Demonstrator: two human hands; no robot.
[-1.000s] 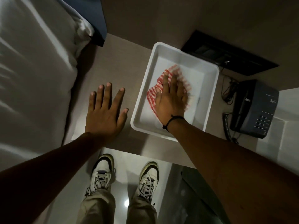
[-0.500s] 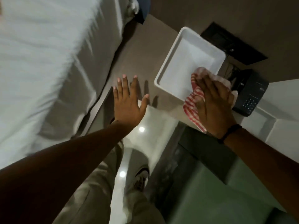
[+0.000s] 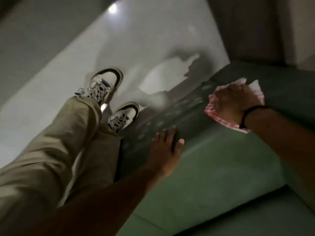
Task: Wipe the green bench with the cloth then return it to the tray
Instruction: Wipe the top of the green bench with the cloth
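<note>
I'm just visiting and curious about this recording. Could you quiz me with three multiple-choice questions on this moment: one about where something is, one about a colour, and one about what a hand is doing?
1. Where is the cloth?
A. Lying on the floor by the shoes
B. Under the right hand, over the green bench
C. Draped over the person's knee

2. What colours is the cloth?
A. Red and white
B. Plain blue
C. Black and yellow

3. How is the left hand?
A. Closed in a fist around a bottle
B. Open and flat, holding nothing
C. Tucked in a pocket

Answers:
1. B: the right hand grips the cloth above the green bench, well away from the shoes.
2. A: red and white pattern shows around the fingers.
3. B: its fingers are spread at the bench's edge, with nothing in them.
</note>
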